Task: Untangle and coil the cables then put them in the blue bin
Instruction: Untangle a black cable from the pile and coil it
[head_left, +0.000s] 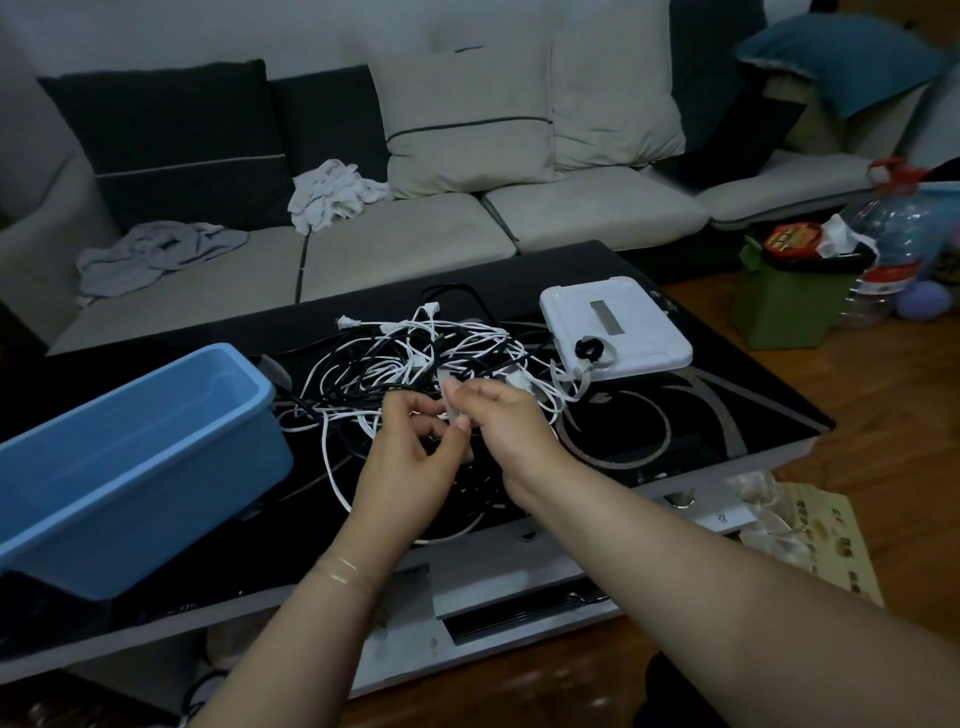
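A: Where are your hands right now?

B: Both over the near edge of the cable tangle, mid-worktop. Your left hand has its fingers curled in, pinching something small at the tips. Your right hand is curled too, thumb and forefinger pinched on a small white piece, looks like a plug or connector. The two pinch points are almost touching. Can't tell if both of you hold the same cable end.

A: And the cables?

B: Still one knotted heap of white and black leads on the black glass worktop. A white two-pin plug sticks out at the far left of the heap. One white loop trails toward you, passing under your left wrist. Nothing coiled.

A: Bin?

B: The blue bin sits on the worktop's left end, just beside the heap, tilted toward you, long side angled. No cable inside that I can see.

A: Anything else on the surface?

B: A white flat box at the far right of the tangle, with a small black coiled lead on its near corner. Grey straps hang off that corner toward the heap.

A: Surroundings?

B: The sofa behind the worktop, crumpled cloths on its seat. A green box and a clear water bottle on the floor to your right.
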